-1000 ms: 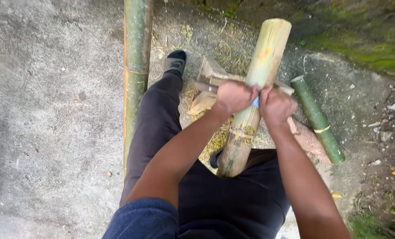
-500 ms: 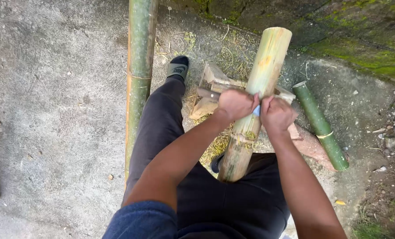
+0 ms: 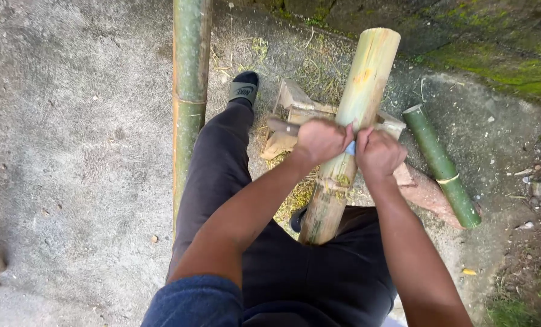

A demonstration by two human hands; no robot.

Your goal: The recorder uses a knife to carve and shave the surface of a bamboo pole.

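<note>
A thick pale yellow-green bamboo section (image 3: pixel 362 97) leans up from between my legs across a small wooden block stand (image 3: pixel 292 112). My left hand (image 3: pixel 320 140) and my right hand (image 3: pixel 378 154) are both closed on a scraping blade (image 3: pixel 282 127) laid crosswise over the bamboo. One wooden handle end sticks out left of my left hand. A bit of blue (image 3: pixel 350 148) shows between the hands. The blade edge itself is hidden by my fingers.
A long green bamboo pole (image 3: pixel 190 91) lies along my left leg on the concrete floor (image 3: pixel 70 133). A short green bamboo piece (image 3: pixel 440 163) lies to the right by a reddish stone (image 3: pixel 428 194). Shavings cover the ground under the stand; a mossy bank (image 3: pixel 501 54) rises behind.
Both hands with the blade have slid a little down the bamboo toward my body. The camera view has shifted slightly.
</note>
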